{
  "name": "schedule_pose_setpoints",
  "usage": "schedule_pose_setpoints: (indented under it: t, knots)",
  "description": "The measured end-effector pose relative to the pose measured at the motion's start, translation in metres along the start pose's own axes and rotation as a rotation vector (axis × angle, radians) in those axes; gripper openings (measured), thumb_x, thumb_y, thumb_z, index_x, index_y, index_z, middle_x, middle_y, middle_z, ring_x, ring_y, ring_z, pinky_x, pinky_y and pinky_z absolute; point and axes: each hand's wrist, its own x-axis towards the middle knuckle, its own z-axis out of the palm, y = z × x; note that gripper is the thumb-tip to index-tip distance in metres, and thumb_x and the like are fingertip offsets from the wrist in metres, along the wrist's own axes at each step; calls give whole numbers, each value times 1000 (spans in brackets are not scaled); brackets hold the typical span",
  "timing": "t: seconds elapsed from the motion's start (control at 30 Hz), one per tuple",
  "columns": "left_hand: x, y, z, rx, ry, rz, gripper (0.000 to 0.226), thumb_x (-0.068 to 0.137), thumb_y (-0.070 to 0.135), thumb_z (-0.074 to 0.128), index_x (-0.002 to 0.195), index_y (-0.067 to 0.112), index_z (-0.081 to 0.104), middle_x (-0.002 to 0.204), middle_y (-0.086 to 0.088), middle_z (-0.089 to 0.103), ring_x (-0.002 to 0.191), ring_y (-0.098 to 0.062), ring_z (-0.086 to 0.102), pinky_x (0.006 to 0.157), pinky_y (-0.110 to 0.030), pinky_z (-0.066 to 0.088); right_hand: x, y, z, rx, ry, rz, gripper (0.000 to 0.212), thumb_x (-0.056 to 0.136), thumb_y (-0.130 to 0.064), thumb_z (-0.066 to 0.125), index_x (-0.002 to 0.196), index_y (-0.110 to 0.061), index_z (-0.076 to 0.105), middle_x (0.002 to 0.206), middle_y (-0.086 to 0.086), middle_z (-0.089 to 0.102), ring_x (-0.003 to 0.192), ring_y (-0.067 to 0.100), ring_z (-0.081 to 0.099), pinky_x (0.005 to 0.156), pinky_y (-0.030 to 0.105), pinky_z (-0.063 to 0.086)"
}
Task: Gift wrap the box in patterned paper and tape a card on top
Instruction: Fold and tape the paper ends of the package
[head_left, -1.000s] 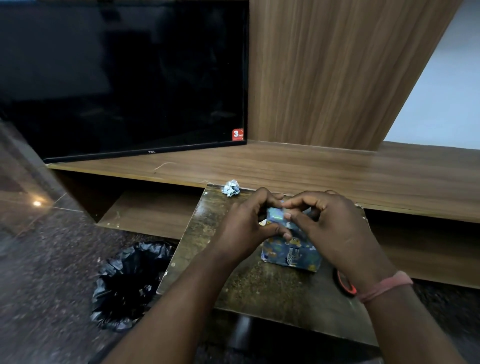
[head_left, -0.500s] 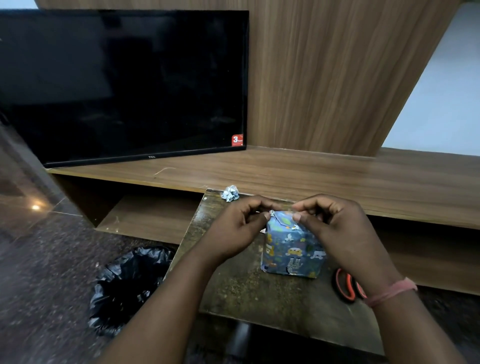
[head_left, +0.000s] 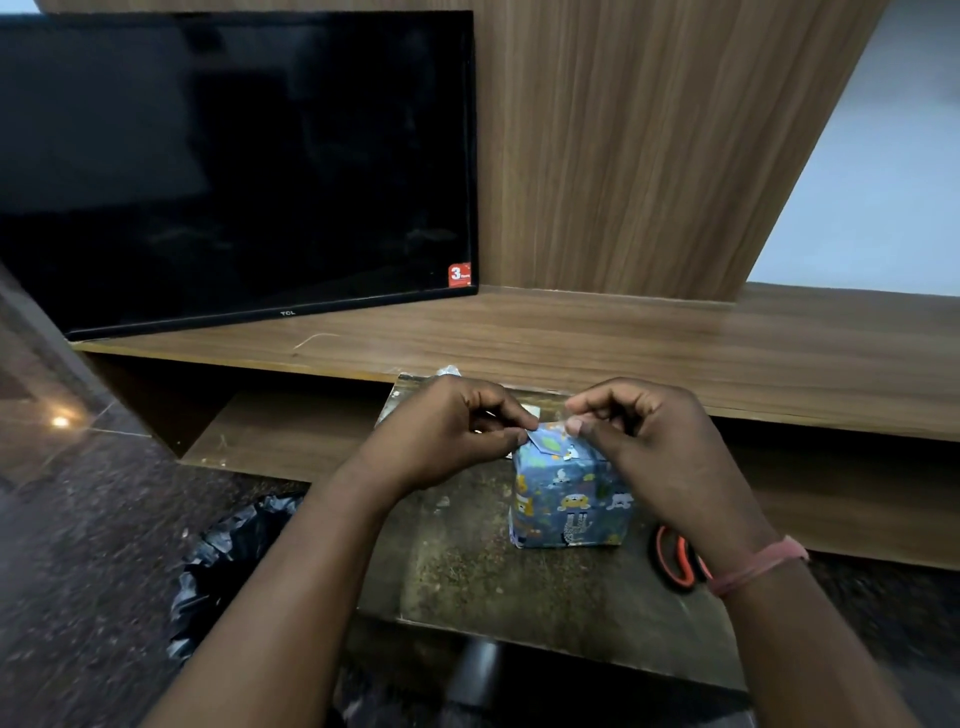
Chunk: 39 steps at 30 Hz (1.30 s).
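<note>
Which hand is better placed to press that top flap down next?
Probably left. The left hand pinches the flap tip; the right hand holds the box top's far side.

I see the box (head_left: 569, 501) in blue paper printed with yellow and white cartoon figures. The scissors (head_left: 675, 564) have orange handles, the wristband (head_left: 761, 566) is pink, and the bin bag (head_left: 228, 561) is black.

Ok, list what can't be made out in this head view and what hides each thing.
- Top of the wrapped box: partly covered by the left hand and right hand; tape or card cannot be told.
- Scissors: only the orange handles show; the right wrist covers the rest.
- Crumpled scrap: mostly behind the left hand.
- Black bag: partly hidden by the left forearm.
</note>
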Motion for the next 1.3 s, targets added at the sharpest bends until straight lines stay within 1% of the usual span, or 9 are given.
schedule_pose_setpoints:
  t: [0.23,0.33,0.43,0.63,0.73,0.87,1.03,1.17,1.3]
  knots:
    - [0,-2,5,325,118,261,6,93,19,75,96,20,79,85,10,76,77,-1,70,68,-29,54,-4,-2,2,-54,8,1,9,85,-18,79,88,-26,78,72,-3,68,60,1,49,56,10,39]
    - [-2,-10,13,406,206,379,7,94,18,72,98,17,77,92,8,76,80,-3,68,70,-25,53,-4,-3,3,-87,18,6,7,85,-22,79,89,-28,78,74,-3,69,61,0,50,57,10,39]
    - [-6,-16,21,405,261,437,11,96,18,69,104,13,76,106,5,74,93,-7,69,76,-23,55,-5,-2,2,-44,17,14,7,85,-21,79,88,-27,78,76,1,70,61,0,49,57,10,39]
    - [-20,-14,27,223,293,419,11,92,14,70,98,9,78,119,0,73,110,-6,69,77,-25,60,-4,3,3,18,15,21,9,86,-17,78,88,-25,78,72,-5,68,62,0,49,60,12,41]
    - [-27,-13,31,166,274,391,17,90,26,77,96,11,77,125,2,72,115,-4,67,85,-24,59,-4,6,2,28,30,13,8,86,-16,78,89,-24,78,76,-2,71,64,0,51,62,13,43]
    - [-28,-10,36,115,258,349,45,73,42,89,100,8,76,126,3,71,112,-2,68,85,-21,60,-2,10,4,38,32,5,9,86,-16,78,88,-25,77,75,-4,70,64,0,51,64,18,45]
    - [-25,-11,37,184,301,380,41,80,47,81,91,8,74,117,-1,72,106,-5,70,85,-26,61,-1,8,3,71,19,6,11,86,-16,79,87,-26,77,76,-2,70,65,1,51,64,18,46]
    - [-25,-12,37,218,292,365,35,80,41,84,92,10,75,113,0,70,99,-3,70,85,-23,60,-5,-4,-3,111,-92,-20,10,86,-15,79,90,-24,78,80,-1,72,68,4,54,65,17,46]
    - [-22,-13,36,233,289,383,35,81,44,82,90,12,73,107,3,67,94,-4,69,79,-26,60,-8,-11,-8,-70,-222,-66,11,86,-16,79,90,-27,78,87,-19,74,76,-6,62,71,16,48]
